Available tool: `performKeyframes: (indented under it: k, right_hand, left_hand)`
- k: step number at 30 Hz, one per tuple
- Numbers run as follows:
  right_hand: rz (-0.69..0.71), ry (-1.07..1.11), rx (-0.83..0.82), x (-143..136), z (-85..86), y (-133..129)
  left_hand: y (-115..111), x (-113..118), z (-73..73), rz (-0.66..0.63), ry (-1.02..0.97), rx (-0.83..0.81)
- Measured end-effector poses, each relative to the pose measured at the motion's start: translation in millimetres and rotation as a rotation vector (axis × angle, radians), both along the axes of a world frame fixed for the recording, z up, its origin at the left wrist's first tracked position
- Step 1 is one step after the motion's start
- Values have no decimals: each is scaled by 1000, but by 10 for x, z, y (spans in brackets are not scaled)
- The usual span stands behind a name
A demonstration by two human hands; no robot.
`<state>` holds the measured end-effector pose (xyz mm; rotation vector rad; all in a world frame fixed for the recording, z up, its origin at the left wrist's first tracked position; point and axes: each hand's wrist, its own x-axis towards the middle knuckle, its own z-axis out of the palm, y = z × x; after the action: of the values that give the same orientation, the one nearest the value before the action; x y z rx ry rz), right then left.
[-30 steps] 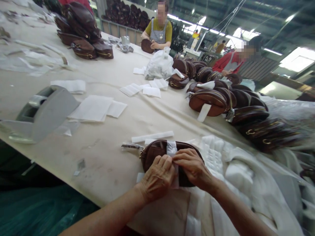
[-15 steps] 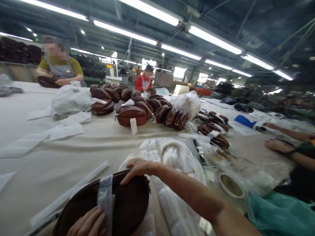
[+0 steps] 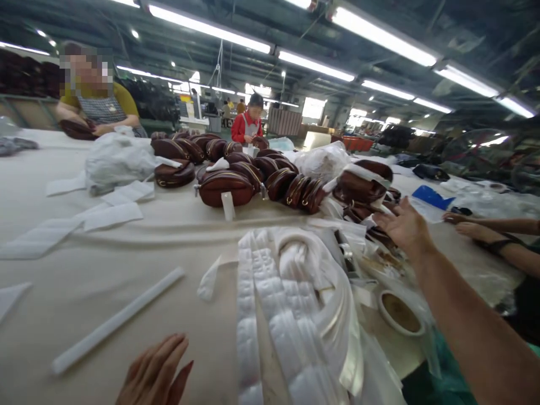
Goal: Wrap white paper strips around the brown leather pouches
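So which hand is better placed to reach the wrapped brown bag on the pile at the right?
Probably the right hand: it is stretched out open just below the wrapped brown bag. The left hand rests empty near the table's front edge.

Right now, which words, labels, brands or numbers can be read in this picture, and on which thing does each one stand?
None can be read.
White tag on the front brown bag: shows no print.
Signs far back in the hall: too small and blurred.
White strips on the table: blank.
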<state>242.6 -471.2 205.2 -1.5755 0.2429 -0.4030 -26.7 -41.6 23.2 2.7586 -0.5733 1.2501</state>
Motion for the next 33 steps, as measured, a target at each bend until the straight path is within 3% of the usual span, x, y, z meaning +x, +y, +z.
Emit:
performKeyframes:
  k: [4, 6, 8, 10, 14, 16, 18, 21, 25, 33]
  right_hand:
    - [97, 62, -88, -195, -314, 174]
    - [303, 106, -253, -384, -597, 445]
    - [584, 16, -543, -628, -913, 796]
    - [800, -231, -783, -906, -1209, 1185]
    - [1025, -698, -1091, -1341, -1607, 1912]
    - [1077, -781, -1182, -1405, -1717, 2166]
    - [1070, -777, -1244, -1393, -1794, 2299]
    - [1017, -743, -1298, -1368, -1876, 2269]
    - [963, -752, -1360, -1351, -1964, 1989]
    - [791, -673, -1515, -832, -2067, 1490]
  left_hand:
    - [-440, -24, 78, -54, 157, -114]
    - [-586, -48, 51, -86, 250, -159]
    - [-659, -43, 16, -113, 330, -165]
    - [-630, 8, -22, -75, 358, -137]
    - [-298, 207, -84, 223, 299, -79]
    - [-125, 335, -99, 288, 304, -63]
    - [-38, 481, -105, 236, 353, -51]
    - [-73, 744, -107, 115, 515, -33]
    - [-200, 1249, -95, 157, 788, -64]
    - [-506, 2504, -29, 143, 868, -151]
